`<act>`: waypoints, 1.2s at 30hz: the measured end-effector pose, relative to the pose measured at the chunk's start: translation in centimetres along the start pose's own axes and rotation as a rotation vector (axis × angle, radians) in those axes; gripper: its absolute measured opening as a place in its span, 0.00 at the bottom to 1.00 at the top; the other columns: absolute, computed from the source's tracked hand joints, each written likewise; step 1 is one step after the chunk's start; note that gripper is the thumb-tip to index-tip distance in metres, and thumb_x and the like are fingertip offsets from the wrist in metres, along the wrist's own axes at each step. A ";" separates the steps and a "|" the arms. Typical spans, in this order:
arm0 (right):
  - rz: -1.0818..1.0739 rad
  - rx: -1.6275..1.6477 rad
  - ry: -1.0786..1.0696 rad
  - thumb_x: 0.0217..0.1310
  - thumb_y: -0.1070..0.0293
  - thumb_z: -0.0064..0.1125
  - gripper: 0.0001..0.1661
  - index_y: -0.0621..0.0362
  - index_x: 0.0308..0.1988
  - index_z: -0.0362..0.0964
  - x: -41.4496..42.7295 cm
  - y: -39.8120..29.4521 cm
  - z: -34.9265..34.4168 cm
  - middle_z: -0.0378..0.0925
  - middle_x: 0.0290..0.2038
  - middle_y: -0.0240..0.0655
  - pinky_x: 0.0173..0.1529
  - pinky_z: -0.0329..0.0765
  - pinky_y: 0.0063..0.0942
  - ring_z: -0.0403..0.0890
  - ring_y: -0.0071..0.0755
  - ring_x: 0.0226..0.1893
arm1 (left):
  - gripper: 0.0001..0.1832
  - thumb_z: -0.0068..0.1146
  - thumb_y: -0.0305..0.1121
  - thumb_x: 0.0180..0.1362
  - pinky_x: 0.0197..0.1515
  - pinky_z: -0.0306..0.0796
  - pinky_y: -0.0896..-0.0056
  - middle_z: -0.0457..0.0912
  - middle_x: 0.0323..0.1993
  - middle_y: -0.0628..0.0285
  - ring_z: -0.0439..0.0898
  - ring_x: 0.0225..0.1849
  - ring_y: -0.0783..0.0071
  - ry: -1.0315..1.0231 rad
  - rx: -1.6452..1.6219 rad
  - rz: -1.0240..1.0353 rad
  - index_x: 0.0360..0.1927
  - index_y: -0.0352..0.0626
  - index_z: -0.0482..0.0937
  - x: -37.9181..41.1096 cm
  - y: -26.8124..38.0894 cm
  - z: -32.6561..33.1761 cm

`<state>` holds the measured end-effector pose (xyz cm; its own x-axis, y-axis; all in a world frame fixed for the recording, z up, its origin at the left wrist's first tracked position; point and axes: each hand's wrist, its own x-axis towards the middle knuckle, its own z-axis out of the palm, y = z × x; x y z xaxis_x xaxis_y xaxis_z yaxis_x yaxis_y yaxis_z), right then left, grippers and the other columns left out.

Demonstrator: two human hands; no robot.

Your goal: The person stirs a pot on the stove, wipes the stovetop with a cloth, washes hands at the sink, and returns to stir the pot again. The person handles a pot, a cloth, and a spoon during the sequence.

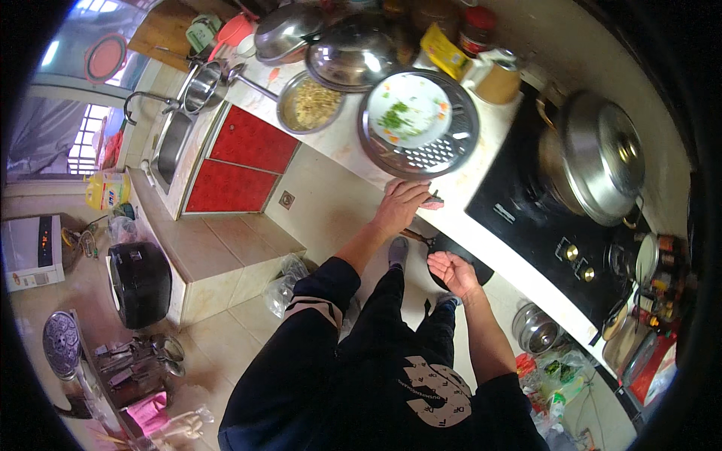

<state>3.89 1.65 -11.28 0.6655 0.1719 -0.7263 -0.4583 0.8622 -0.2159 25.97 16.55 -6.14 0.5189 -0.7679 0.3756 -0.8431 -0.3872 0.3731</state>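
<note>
My left hand (401, 204) presses a folded cloth or sponge (432, 202) against the front edge of the marble-look counter (445, 217). Palm up and holding nothing, my right hand (453, 274) hangs just off that edge, fingers apart and slightly curled, above a dark pan (482, 273) lower down. On the counter, a white plate (410, 107) with chopped greens and orange bits rests on a perforated steel steamer tray (434, 158). To its left, a metal bowl (293, 121) holds a pale chopped food, with a ladle (256, 84) leaning at its rim.
A large lidded steel pot (603, 158) stands on the black gas hob (524, 225) at right. Upturned steel bowls (355, 53) and a yellow packet (443, 51) line the counter's back. The sink (172, 146) is at left. Plastic bags (555, 377) and a lidded pot (536, 330) sit low at right.
</note>
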 end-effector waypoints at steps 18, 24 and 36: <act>0.104 -0.243 -0.030 0.68 0.60 0.40 0.25 0.72 0.44 0.75 5.2 1.9 14.4 0.81 0.44 0.53 0.58 0.75 0.42 0.82 0.50 0.46 | 0.16 0.53 0.24 0.54 0.56 0.73 0.67 0.79 0.57 0.67 0.75 0.60 0.68 0.249 0.071 -0.283 0.47 0.45 0.82 -5.1 -22.3 -10.0; 0.107 -0.181 0.085 0.67 0.59 0.40 0.25 0.71 0.43 0.75 7.8 4.0 19.2 0.82 0.42 0.52 0.57 0.76 0.42 0.82 0.50 0.46 | 0.15 0.54 0.24 0.54 0.57 0.72 0.62 0.81 0.53 0.60 0.76 0.58 0.63 0.249 -0.084 -0.276 0.46 0.40 0.82 -7.7 -27.1 -12.7; 0.308 -0.482 -0.021 0.69 0.63 0.41 0.23 0.74 0.47 0.71 29.7 12.3 51.8 0.79 0.45 0.56 0.56 0.78 0.45 0.81 0.53 0.48 | 0.21 0.51 0.35 0.62 0.59 0.64 0.45 0.77 0.58 0.54 0.74 0.57 0.51 0.541 0.355 -1.048 0.58 0.41 0.74 -17.9 -61.1 -34.4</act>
<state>48.51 42.10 -1.66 0.4679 0.3946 -0.7908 -0.8468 0.4565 -0.2732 73.06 71.53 -6.54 0.8884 0.2747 0.3678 0.0681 -0.8712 0.4862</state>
